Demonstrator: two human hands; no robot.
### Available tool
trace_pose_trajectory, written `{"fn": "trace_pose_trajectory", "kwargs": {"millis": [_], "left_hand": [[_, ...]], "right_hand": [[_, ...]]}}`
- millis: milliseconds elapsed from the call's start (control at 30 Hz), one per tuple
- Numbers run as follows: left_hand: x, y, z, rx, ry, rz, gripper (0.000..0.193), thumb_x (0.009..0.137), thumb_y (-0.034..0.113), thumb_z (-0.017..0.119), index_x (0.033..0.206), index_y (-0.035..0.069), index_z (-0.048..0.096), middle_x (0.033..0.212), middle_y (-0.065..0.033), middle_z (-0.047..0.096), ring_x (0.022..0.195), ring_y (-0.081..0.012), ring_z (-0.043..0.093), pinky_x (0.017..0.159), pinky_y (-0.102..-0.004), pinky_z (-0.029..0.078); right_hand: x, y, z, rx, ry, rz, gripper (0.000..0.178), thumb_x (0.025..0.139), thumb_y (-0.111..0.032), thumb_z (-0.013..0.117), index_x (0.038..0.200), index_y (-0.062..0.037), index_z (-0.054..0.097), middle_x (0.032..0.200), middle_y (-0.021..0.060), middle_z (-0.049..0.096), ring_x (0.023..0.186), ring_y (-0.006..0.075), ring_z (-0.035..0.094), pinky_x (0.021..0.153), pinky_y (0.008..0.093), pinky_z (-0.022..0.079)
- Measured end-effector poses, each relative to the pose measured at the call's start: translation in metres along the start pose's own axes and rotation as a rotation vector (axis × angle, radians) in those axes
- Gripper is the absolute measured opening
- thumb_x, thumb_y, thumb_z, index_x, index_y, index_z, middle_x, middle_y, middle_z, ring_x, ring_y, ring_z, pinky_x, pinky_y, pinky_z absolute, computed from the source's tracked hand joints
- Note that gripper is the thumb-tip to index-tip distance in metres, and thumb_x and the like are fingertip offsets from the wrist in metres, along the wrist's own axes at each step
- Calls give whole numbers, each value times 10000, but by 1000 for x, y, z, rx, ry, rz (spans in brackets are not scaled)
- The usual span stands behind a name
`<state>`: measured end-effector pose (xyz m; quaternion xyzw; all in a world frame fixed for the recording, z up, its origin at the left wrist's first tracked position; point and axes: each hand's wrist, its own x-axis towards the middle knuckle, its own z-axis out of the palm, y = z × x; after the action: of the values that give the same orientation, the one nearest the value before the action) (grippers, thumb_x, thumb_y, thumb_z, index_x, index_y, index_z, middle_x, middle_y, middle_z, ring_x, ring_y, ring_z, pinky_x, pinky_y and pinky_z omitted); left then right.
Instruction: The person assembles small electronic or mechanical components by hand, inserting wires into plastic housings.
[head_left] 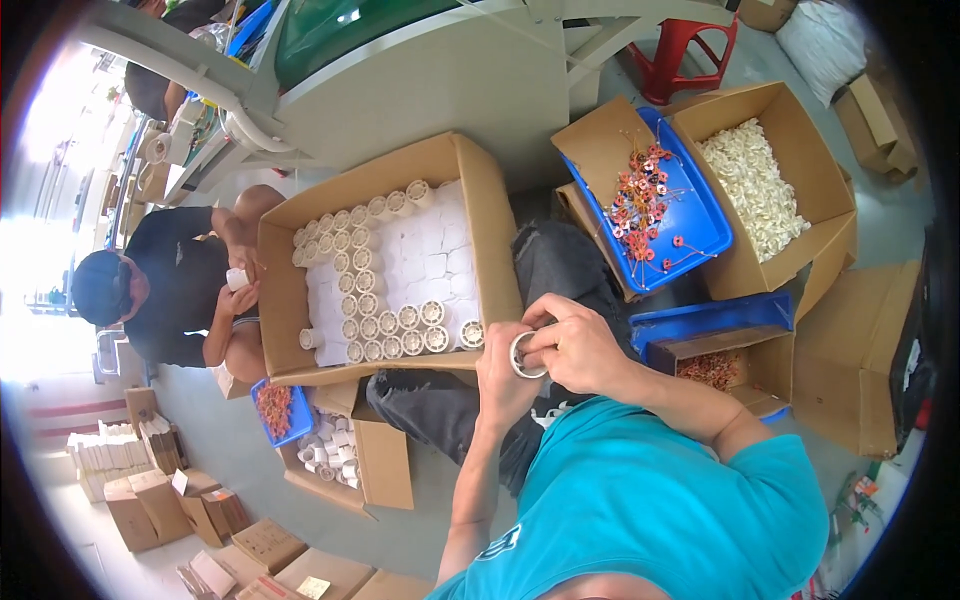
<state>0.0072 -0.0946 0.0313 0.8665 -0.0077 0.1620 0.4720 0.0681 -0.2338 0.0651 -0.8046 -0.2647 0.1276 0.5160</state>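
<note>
In front of my lap, my left hand [503, 378] is wrapped round a white round plastic housing [517, 352] with its open end up. The fingers of my right hand [576, 346] are pinched together at the mouth of that housing; what they hold, if anything, is hidden. Just left of my hands stands a large cardboard box [400, 376]. Rows of white plastic housings [388, 323] with spoked ends stand in it on white paper-like layers. To the right, a blue tray [705, 215] holds small red-and-black parts with thin wires.
Behind the tray is a carton of small white pieces [757, 190]. A blue bin [712, 318] and a box of red parts [712, 370] sit by my right arm. Across the big box, a co-worker [170, 290] holds a white housing. A red stool [683, 58] stands at the far right.
</note>
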Motion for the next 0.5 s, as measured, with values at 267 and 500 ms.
{"fn": "trace_pose_trajectory", "kwargs": {"millis": [267,500], "left_hand": [[8,-2,2,62,-4,54,403,692,-20,770,1030,30,556,986,-147,605,840,-338,635,689,-386,526],[58,-16,-12,48,-142,7,536,663,43,812,1115,33,524,1025,-156,610,936,-368,616,780,-420,507]], "right_hand": [[7,8,-3,53,-34,26,166,723,-21,714,878,-40,770,1054,123,665,983,296,636,871,381,517],[32,15,-23,235,97,-32,267,754,7,741,1018,-24,739,1112,128,655,1002,239,645,849,334,529]]}}
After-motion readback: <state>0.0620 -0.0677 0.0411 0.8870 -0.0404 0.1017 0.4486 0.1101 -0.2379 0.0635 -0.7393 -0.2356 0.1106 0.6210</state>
